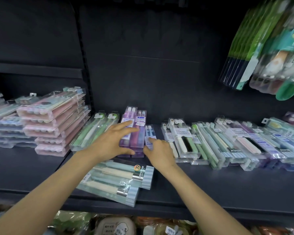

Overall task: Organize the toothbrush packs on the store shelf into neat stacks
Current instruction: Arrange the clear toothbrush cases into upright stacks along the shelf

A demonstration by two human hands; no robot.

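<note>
A stack of purple toothbrush packs (134,128) lies mid-shelf. My left hand (109,141) reaches over it with spread fingers, fingertips on the top pack and thumb by the stack's front end. My right hand (159,153) sits just right of the stack, its index finger touching a small blue pack (149,133). Green packs (92,131) lie left of the purple stack. Two teal and beige packs (119,177) lie crosswise near the shelf front, under my left forearm. A loose row of mixed packs (219,143) spreads to the right.
Tall stacks of pink packs (53,121) and blue packs (5,129) stand at the left. Green hanging packs (265,48) dangle at the upper right. The black shelf (210,187) has a front edge below; other goods (115,226) sit on the lower level.
</note>
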